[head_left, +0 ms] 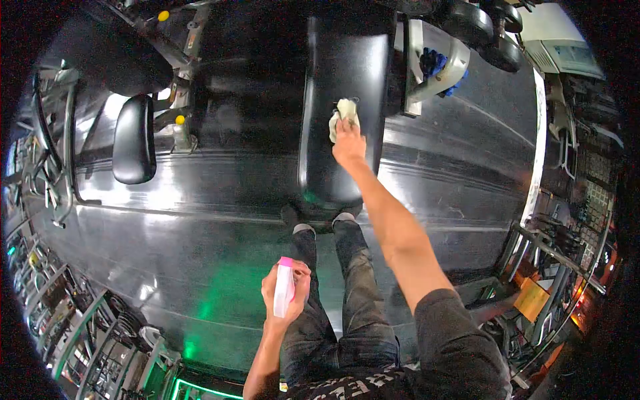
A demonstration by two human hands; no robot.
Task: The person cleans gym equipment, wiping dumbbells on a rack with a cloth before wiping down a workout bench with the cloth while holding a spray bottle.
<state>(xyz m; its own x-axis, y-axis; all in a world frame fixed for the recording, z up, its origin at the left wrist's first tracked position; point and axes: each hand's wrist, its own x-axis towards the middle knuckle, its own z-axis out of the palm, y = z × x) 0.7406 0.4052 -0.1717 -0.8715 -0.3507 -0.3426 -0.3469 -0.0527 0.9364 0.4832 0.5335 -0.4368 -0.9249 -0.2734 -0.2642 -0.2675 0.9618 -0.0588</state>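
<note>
A long black padded gym bench stretches away in front of my feet. My right hand reaches over it and presses a crumpled pale cloth against the pad, fingers closed on the cloth. Near my thighs, my left hand is wrapped round a white and pink spray bottle, its pink top pointing away from me. The lower part of the bottle is partly hidden by the hand.
A smaller black pad on a machine stands to the left. Dumbbells sit at the far right, beside a light-coloured frame with something blue near it. Racks and weight plates line the lower left. A wooden block is at right.
</note>
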